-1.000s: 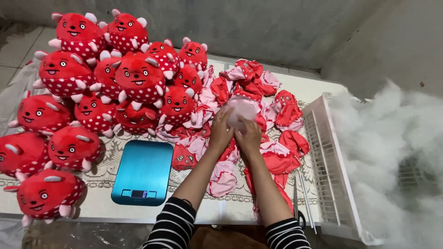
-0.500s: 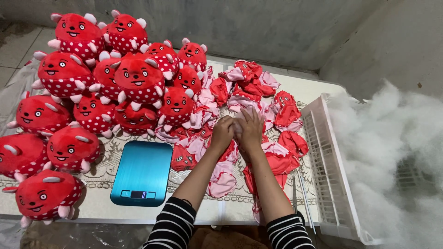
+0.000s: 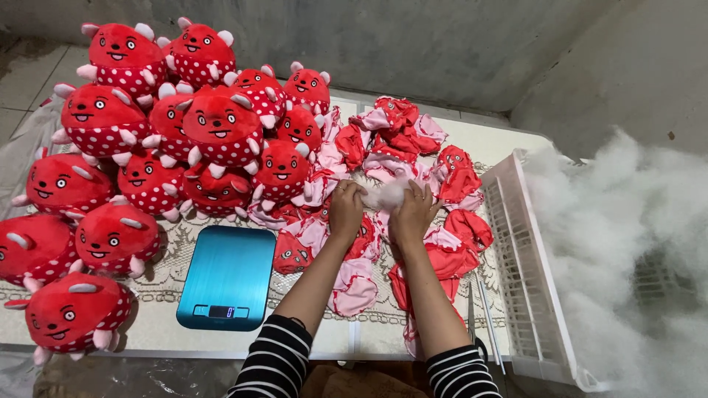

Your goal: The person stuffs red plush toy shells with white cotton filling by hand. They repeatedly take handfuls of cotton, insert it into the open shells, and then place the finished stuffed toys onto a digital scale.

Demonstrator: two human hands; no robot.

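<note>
1. A white slatted tray point(image 3: 525, 273) stands on edge at the table's right end; a heap of loose white stuffing point(image 3: 627, 221) lies beyond it.
2. The left hand point(image 3: 346, 210) and right hand point(image 3: 414, 212) lie palms down, side by side, fingers curled onto a stuffing tuft point(image 3: 385, 194); both grip it.
3. The tuft is small, white and fluffy; it sits between the hands above flat red-and-pink toy skins point(image 3: 413, 147).

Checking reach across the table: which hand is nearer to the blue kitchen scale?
Left. The left hand lies just up and right of the blue scale; the right hand sits farther right, beyond the white stuffing clump both hands press.
</note>
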